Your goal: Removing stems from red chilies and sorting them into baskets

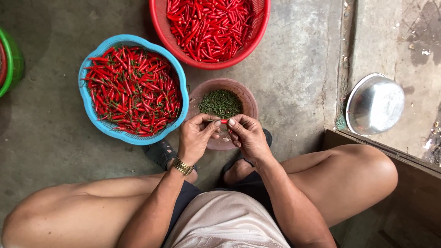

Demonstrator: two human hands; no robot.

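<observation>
A small red chilli (223, 121) sits at the centre of the frame, pinched between the fingertips of both hands just above the near rim of a pinkish bowl (248, 102). The left hand (196, 138), with a gold watch (183, 166) at the wrist, closes its thumb and forefinger on the chilli's left end; the right hand (248, 136) closes its thumb and forefinger on the right end. The bowl holds a heap of green stems (221, 103). To its left, a blue basket (87, 98) is filled with red chillies that have green stems. At the top centre, a red basket (158, 20) holds bare red chillies. A green basket (14, 59) shows at the left edge. At the right, an upturned metal bowl (375, 104) rests on the concrete floor (294, 69).
</observation>
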